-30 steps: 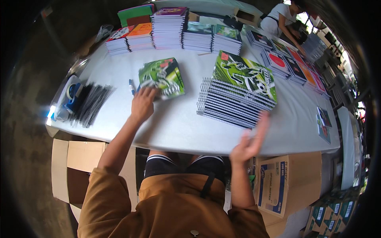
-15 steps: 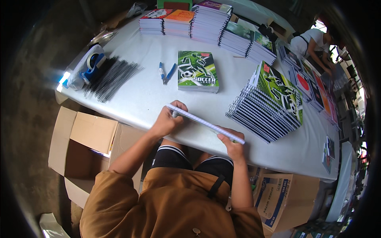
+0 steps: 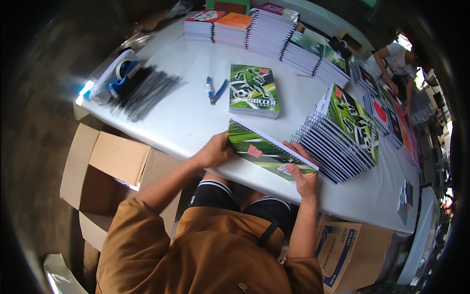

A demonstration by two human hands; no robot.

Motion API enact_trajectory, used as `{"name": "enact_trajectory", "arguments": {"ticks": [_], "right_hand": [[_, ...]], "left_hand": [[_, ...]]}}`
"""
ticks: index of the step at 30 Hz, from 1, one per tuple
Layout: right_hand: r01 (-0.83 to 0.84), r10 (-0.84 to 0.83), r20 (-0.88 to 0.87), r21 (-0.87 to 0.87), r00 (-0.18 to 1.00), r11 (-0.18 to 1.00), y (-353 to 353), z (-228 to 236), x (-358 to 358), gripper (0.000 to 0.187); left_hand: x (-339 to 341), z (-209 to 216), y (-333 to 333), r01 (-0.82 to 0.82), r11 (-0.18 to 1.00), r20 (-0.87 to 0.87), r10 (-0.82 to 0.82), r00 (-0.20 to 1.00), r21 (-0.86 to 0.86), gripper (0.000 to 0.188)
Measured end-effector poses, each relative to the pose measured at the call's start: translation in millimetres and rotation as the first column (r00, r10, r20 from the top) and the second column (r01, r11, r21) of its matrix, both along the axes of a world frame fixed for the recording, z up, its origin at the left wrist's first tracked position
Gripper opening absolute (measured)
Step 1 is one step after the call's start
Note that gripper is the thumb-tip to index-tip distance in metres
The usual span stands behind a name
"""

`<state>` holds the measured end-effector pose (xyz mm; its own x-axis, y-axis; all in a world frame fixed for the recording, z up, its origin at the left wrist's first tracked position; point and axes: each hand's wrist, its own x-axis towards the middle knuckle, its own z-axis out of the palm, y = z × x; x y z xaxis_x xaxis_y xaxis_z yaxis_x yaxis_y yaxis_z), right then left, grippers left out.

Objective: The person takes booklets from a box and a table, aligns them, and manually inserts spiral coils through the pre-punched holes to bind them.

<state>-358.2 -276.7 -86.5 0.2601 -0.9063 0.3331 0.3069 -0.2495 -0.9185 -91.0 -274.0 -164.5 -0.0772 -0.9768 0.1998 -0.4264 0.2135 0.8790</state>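
Between my hands I hold a green notebook (image 3: pixel 267 152) tilted at the table's near edge, a patterned cover facing me. My left hand (image 3: pixel 214 150) is closed on its left end. My right hand (image 3: pixel 304 172) grips the right end, with the thumb on the cover. Just beyond lies a stack of unbound-looking green notebooks with a soccer cover (image 3: pixel 254 88). To the right stands a tall, fanned pile of spiral-bound soccer notebooks (image 3: pixel 350 120). Blue-handled pliers (image 3: pixel 219 92) and a second blue tool (image 3: pixel 209 86) lie left of the middle stack.
Black binding coils (image 3: pixel 152 93) lie at the left beside a blue tape dispenser (image 3: pixel 122 78). Several stacks of bound notebooks (image 3: pixel 267 34) line the far edge. Open cardboard boxes (image 3: pixel 122 154) (image 3: pixel 360 250) stand below the table. Another person (image 3: pixel 394 63) works at the far right.
The notebook has turned from edge-on so that its green cover now shows. Both hands still hold it by the ends. The whole view has shifted slightly.
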Motion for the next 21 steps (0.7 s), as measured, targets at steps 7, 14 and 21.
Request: {"name": "enact_trajectory", "arguments": {"ticks": [7,14,21], "right_hand": [[-0.045,0.019,-0.235,-0.105,0.972,0.993,-6.8,-19.6,-22.6,0.028],[-0.016,0.001,-0.188,-0.079,0.982,0.997,-12.3,-20.8,-26.5,0.030],[0.012,-0.036,-0.195,-0.123,0.980,0.992,-10.5,-22.7,-31.0,0.031]], "left_hand": [[176.6,27.3,-41.7,-0.718,0.541,0.707,0.700,0.097,-0.438,0.037],[192.4,27.8,-44.1,-0.547,0.656,0.675,0.708,0.207,-0.520,0.030],[171.0,45.8,-41.2,-0.566,0.748,0.734,0.592,0.333,-0.346,0.037]]}}
